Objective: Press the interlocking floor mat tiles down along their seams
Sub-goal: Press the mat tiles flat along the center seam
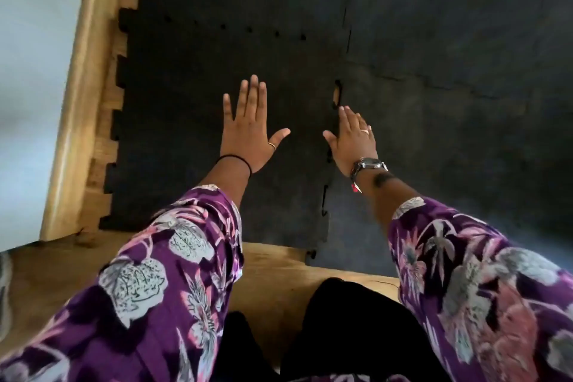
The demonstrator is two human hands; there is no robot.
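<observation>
Dark interlocking floor mat tiles cover the wooden floor; the near left tile meets the near right tile along a toothed seam that gapes a little, with wood showing through one gap. My left hand lies flat on the left tile, fingers spread, holding nothing. My right hand, with a ring and a wristwatch, rests palm down right on that seam, its fingertips just below the gap. A second seam crosses the mat farther away.
A wooden skirting board and a white wall run along the mat's left toothed edge. Bare wooden floor lies between the mat's near edge and my dark trouser legs.
</observation>
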